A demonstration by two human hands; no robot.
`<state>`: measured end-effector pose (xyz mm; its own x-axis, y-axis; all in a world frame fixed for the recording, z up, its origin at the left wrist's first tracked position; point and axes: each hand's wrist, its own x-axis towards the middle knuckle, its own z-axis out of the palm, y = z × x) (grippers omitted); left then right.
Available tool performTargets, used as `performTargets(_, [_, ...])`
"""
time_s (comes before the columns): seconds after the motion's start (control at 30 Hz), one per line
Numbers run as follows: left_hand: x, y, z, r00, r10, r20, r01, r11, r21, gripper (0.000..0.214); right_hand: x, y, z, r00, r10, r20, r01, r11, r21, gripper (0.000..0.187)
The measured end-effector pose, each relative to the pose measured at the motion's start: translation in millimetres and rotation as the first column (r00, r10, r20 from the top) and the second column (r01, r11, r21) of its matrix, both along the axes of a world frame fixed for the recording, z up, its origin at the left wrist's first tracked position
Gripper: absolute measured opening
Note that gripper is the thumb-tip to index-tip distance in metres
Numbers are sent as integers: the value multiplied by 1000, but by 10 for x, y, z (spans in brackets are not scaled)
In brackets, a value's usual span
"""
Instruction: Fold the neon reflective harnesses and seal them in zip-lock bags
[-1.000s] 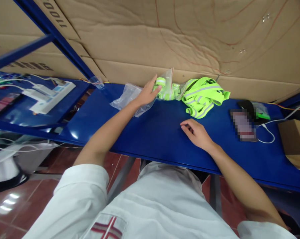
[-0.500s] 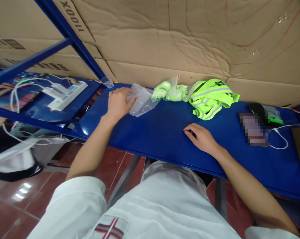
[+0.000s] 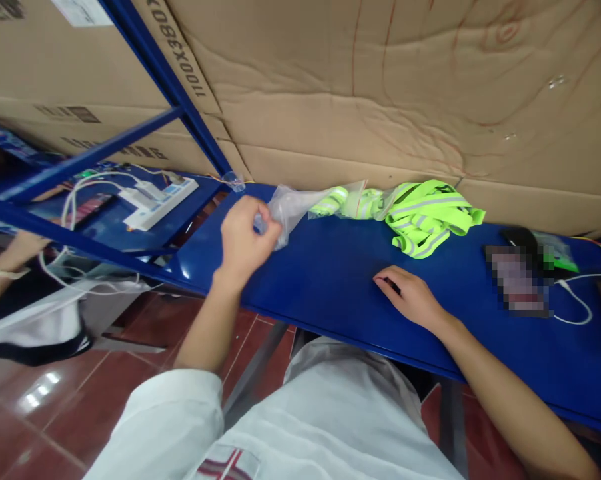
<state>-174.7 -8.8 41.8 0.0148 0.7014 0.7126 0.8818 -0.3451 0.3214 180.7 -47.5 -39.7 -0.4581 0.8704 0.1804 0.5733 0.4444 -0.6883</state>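
My left hand [image 3: 243,240] is closed on a clear plastic bag [image 3: 291,208] and holds it a little above the blue shelf board [image 3: 330,280]. Just right of that bag lies a second clear bag with neon yellow reflective bands inside [image 3: 348,200]. Beyond it sits a loose pile of neon yellow reflective straps [image 3: 430,215]. My right hand [image 3: 411,297] rests on the board with its fingers curled loosely, and I see nothing in it.
A phone [image 3: 518,287] with a white cable [image 3: 575,303] lies at the right of the board. A white power strip [image 3: 158,200] sits on the lower blue shelf at left. Another person's forearm [image 3: 5,267] shows at far left. Cardboard boxes [image 3: 380,87] stand behind.
My left hand left the bagged yellow bands, moved left to the empty clear bag, gripped it and lifted it. The right hand stayed in place.
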Motion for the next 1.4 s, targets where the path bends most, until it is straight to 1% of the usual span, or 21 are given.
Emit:
performTargets(0.03, [89, -66, -77, 997, -77, 24, 74, 993, 89, 7, -20, -11, 23, 996, -4, -93, -3, 997, -75, 36])
performTargets(0.07, [185, -113, -175, 981, -193, -34, 196, 972, 125, 7, -37, -14, 49, 977, -25, -210, -10, 986, -165, 42])
performTargets(0.1, [281, -140, -279, 938, -305, -163, 327, 936, 129, 7, -45, -9, 77, 938, -71, -338, -20, 966, -256, 50])
performTargets(0.17, [451, -134, -462, 805, -437, -401, 503, 861, 71, 12, -28, 30, 130, 810, -232, -539, -9, 913, -407, 63])
performTargets(0.23, [570, -62, -562, 713, -500, -491, 568, 823, -13, 21, 32, 96, 166, 686, -404, -606, 81, 869, -487, 63])
performTargets(0.33, [664, 122, -559, 669, -570, -477, 594, 796, -118, 31, 149, 192, 174, 603, -522, -604, 230, 838, -495, 51])
performTargets(0.43, [750, 338, -499, 644, -570, -511, 588, 795, -146, 31, 211, 233, 144, 609, -510, -607, 271, 853, -445, 43])
performTargets(0.57, [936, 540, -537, 671, -559, -487, 539, 819, -197, 24, 221, 236, 103, 647, -494, -580, 332, 868, -369, 43])
performTargets(0.63, [1042, 547, -594, 714, -558, -423, 511, 828, -230, 25, 229, 240, 91, 663, -500, -557, 378, 866, -327, 43])
performTargets(0.73, [1205, 413, -645, 786, -543, -297, 483, 838, -255, 24, 222, 240, 84, 704, -481, -523, 379, 877, -296, 45])
performTargets(0.77, [1262, 342, -646, 795, -563, -228, 501, 820, -278, 22, 205, 232, 80, 716, -470, -516, 367, 883, -294, 45])
performTargets(0.83, [1370, 198, -640, 779, -626, -43, 575, 740, -351, 19, 149, 197, 65, 752, -426, -503, 324, 904, -280, 45])
performTargets(0.9, [1447, 98, -646, 754, -650, 99, 623, 659, -421, 30, 85, 144, 42, 826, -339, -451, 267, 939, -218, 43])
performTargets(0.97, [1470, 70, -682, 766, -639, 73, 593, 657, -466, 41, 52, 99, 31, 901, -250, -356, 215, 967, -134, 40])
performTargets(1.07, [1418, 117, -752, 804, -570, -171, 433, 758, -487, 41, 131, 131, 95, 942, -231, -245, 239, 971, 3, 35])
performTargets(1.13, [1369, 141, -762, 807, -506, -305, 324, 811, -488, 41, 271, 274, 205, 936, -306, -172, 339, 917, 211, 35])
performTargets(1.2, [1326, 125, -723, 806, -449, -385, 230, 838, -495, 45, 451, 531, 347, 901, -431, -59, 409, 793, 452, 39])
performTargets(1.23, [1303, 103, -690, 804, -423, -418, 183, 845, -503, 48, 543, 693, 418, 876, -482, 27, 404, 764, 503, 43])
performTargets(1.27, [1272, 76, -652, 804, -391, -449, 128, 850, -511, 51, 632, 870, 482, 845, -521, 118, 396, 760, 515, 54])
performTargets(1.33, [1173, 24, -582, 805, -307, -507, 6, 859, -512, 53, 783, 1226, 583, 817, -520, 249, 377, 808, 452, 81])
performTargets(1.4, [1014, -8, -539, 804, -219, -553, -92, 873, -480, 52, 887, 1528, 654, 869, -379, 317, 288, 910, 299, 89])
